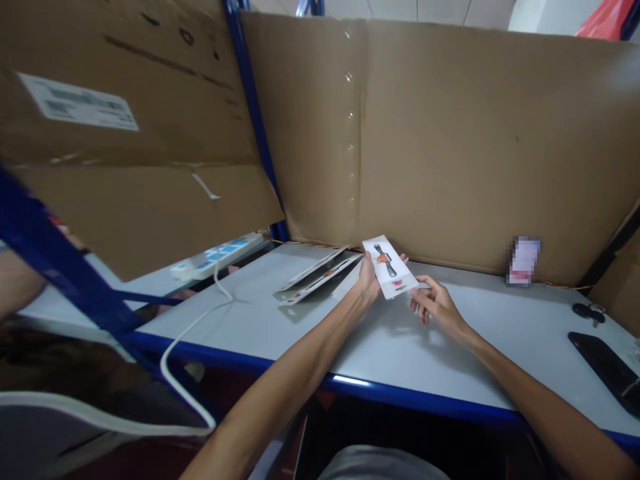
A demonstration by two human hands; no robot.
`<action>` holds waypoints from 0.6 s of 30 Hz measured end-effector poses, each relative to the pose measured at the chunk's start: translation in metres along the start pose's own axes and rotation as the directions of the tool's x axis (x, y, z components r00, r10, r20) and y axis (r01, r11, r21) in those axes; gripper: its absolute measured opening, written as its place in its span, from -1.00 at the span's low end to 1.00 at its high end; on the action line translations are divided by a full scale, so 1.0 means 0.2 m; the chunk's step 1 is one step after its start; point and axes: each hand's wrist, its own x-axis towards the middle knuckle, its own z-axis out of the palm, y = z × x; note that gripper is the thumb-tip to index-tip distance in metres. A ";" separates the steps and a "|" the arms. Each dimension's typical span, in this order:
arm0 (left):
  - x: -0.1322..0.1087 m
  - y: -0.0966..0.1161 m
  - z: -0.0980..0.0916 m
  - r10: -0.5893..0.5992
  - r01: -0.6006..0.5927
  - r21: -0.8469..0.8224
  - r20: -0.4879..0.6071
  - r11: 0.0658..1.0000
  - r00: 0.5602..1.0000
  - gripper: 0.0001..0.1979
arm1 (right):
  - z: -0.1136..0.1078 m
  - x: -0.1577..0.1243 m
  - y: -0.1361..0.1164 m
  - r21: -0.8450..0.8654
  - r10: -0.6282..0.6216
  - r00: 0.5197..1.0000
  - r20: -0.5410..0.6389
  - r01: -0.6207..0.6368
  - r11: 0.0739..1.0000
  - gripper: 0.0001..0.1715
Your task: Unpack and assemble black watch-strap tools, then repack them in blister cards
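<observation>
A flat white package (395, 283), printed with a dark double-ended tool and an orange-red patch, is held tilted above the table. My left hand (369, 275) grips its left side, with fingertips showing past the far edge. At the lower right corner of the package, my right hand (437, 305) has its thumb and forefinger closed, and the other fingers curl below. Just left of my left hand, several similar flat packages (320, 280) lie leaning on one another. What the printed tool is, I cannot make out.
Cardboard walls (450, 133) stand behind and left of the grey table (480, 320). A white cable (193, 327) runs from a power strip (215, 257) over the left edge. At right lie a black phone (603, 367) and keys (589, 313). Another person's arm (17, 283) shows far left.
</observation>
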 end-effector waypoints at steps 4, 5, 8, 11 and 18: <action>0.01 0.00 0.00 -0.001 0.003 0.036 -0.053 0.999 0.999 -0.24 | 0.04 -0.01 0.01 -0.060 -0.025 0.999 0.039 0.028 0.998 -0.52; 0.01 0.00 0.00 -0.010 0.010 0.011 -0.051 1.000 0.999 -0.23 | 0.04 -0.01 0.01 -0.058 -0.032 0.999 0.033 0.034 0.998 -0.54; 0.01 -0.01 0.01 -0.050 0.043 -0.152 -0.041 0.987 0.998 -0.25 | 0.04 0.00 0.01 -0.016 -0.027 0.999 0.026 0.028 0.999 -0.61; 0.01 -0.03 0.01 -0.092 0.071 -0.302 -0.054 0.951 0.994 -0.30 | 0.04 0.00 0.00 0.076 0.050 0.999 -0.007 -0.050 0.996 -0.69; 0.04 -0.06 0.01 -0.116 0.051 -0.464 -0.112 0.884 0.987 -0.41 | 0.06 0.01 0.06 -0.026 0.109 0.974 -0.201 -0.116 0.993 -0.66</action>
